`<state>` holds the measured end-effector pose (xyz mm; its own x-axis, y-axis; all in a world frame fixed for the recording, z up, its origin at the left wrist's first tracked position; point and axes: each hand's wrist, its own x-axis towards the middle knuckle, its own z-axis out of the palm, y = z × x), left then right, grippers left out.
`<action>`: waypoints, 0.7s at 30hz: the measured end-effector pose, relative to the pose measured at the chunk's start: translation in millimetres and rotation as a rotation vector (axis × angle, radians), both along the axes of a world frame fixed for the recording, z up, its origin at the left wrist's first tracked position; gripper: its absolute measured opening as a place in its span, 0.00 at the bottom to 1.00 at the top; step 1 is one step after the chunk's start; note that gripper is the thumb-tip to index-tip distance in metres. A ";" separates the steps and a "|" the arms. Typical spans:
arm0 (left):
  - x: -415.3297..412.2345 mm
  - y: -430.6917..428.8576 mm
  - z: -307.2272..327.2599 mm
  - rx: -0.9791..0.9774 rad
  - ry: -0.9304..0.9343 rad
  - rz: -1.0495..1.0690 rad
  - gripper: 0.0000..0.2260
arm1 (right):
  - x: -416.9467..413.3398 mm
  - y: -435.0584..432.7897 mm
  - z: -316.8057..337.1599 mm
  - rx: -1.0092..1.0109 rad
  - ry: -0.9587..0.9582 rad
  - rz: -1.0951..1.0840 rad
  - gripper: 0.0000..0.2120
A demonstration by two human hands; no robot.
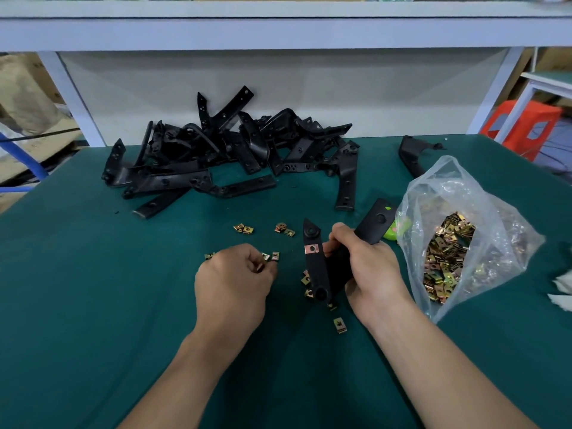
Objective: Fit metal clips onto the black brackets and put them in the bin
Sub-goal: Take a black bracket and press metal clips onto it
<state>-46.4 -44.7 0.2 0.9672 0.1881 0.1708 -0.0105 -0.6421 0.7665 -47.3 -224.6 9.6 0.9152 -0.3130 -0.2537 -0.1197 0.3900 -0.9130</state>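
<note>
Bracket, matte black and kinked in the middle, sits in the right hand, grip wrapped snug round it, one coppery square clip already on. Left hand grip pinches a loose brassy clip just above the green bench. Jumbled bracket pile behind, crinkly clear bag of clips on the right.

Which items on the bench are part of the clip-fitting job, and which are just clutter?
Job: held bracket in right hand; clip pinched by left hand; loose clips; bag of clips; bracket pile. No bin in view.
Lying about: green object by the bag; orange stool; white scraps.
</note>
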 end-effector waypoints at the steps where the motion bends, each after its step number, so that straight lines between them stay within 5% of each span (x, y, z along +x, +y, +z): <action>1: 0.4 0.5 0.6 0.009 -0.004 0.004 0.12 | -0.1 0.0 0.3 0.003 0.000 0.002 0.13; 12: -4.1 -0.7 5.7 -0.208 -0.092 -0.109 0.10 | 1.7 -0.4 0.6 0.020 0.008 -0.009 0.10; 21: -8.4 -1.5 12.3 0.077 -0.116 0.003 0.05 | 1.3 0.3 0.3 0.047 -0.003 0.007 0.12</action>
<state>-54.8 -46.2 12.4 0.9394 0.1731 0.2959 -0.0945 -0.6990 0.7089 -46.0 -224.3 9.9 0.9181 -0.2942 -0.2657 -0.1203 0.4320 -0.8938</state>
